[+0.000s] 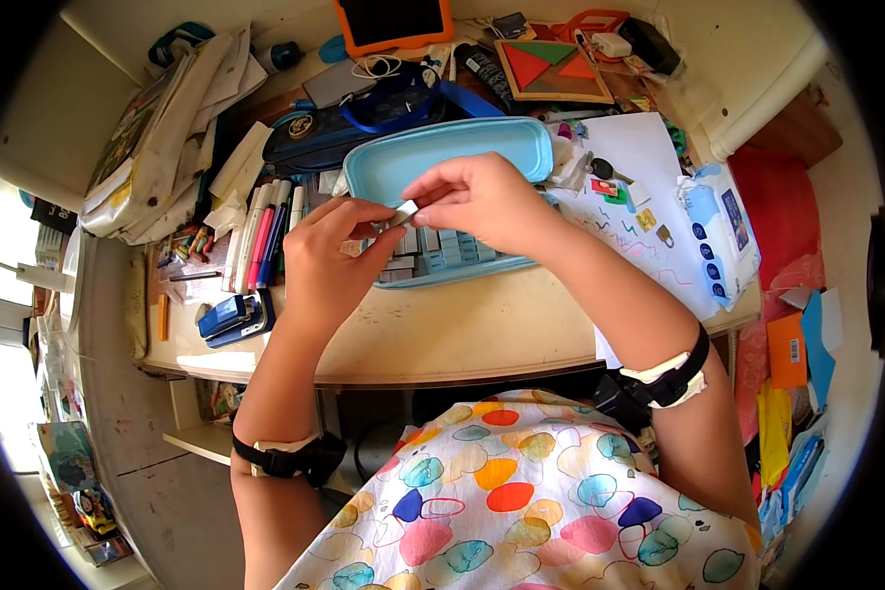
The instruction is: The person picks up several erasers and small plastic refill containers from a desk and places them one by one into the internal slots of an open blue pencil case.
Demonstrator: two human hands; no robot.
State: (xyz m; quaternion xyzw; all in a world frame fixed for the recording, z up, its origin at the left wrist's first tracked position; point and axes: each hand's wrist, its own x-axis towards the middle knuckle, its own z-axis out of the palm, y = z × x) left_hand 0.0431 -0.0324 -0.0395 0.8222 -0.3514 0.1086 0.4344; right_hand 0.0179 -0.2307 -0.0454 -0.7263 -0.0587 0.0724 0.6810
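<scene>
Both hands meet above an open light blue case [450, 151] at the middle of the desk. Between the fingertips of my left hand [332, 265] and my right hand [479, 199] is a small pale block [404, 212], gripped from both sides. The lid of the case leans back behind my hands. In the lower part, small light blue and whitish blocks [453, 249] lie in rows, partly covered by my hands. What exactly these blocks are, I cannot tell.
Marker pens [258, 236] and a blue stapler [234, 318] lie left. A dark blue pencil case [324, 136] sits behind. To the right are a scribbled paper sheet [634, 258], a key [608, 169], a small padlock [665, 235] and a wipes pack [719, 236].
</scene>
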